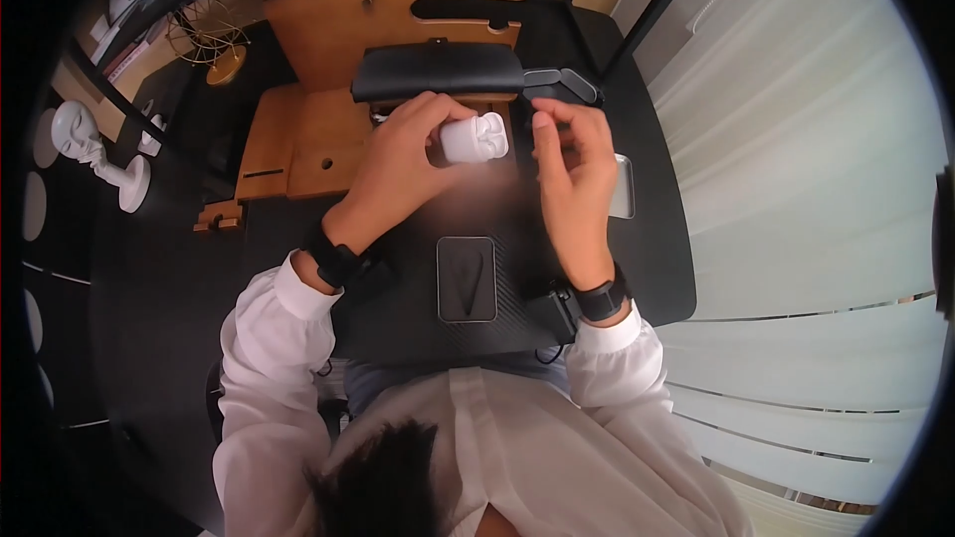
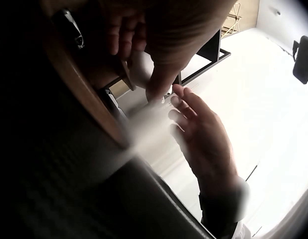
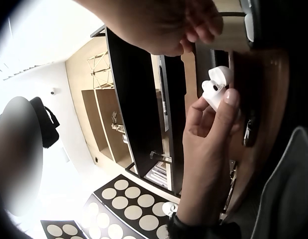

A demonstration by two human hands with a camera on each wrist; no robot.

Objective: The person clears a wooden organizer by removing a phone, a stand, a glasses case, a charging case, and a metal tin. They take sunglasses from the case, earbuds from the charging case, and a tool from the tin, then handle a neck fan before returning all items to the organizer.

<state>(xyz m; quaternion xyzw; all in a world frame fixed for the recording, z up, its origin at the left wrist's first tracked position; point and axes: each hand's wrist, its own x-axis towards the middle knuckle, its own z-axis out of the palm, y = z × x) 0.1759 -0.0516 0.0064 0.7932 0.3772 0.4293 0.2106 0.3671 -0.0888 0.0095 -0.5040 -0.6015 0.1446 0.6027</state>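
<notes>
My left hand (image 1: 393, 164) holds a small white earbud case (image 1: 466, 142) between thumb and fingers, over the front of a wooden organizer. Its lid (image 3: 222, 74) is flipped up, and a white earbud (image 3: 211, 87) with a dark spot shows in the opening in the right wrist view. To the right of the case, a short gap away, is my right hand (image 1: 579, 154). Its fingers are loosely bent with the thumb near the index finger, and nothing shows between them. In the left wrist view the case (image 2: 141, 69) is mostly hidden behind the left hand.
The wooden organizer (image 1: 293, 134) stands at the back, with a black case (image 1: 438, 72) on it. A rectangular tin (image 1: 466, 279) with dark lining lies in front of me. Another metal tin (image 1: 624, 187) is beside my right hand. A white head figure (image 1: 131, 184) stands left.
</notes>
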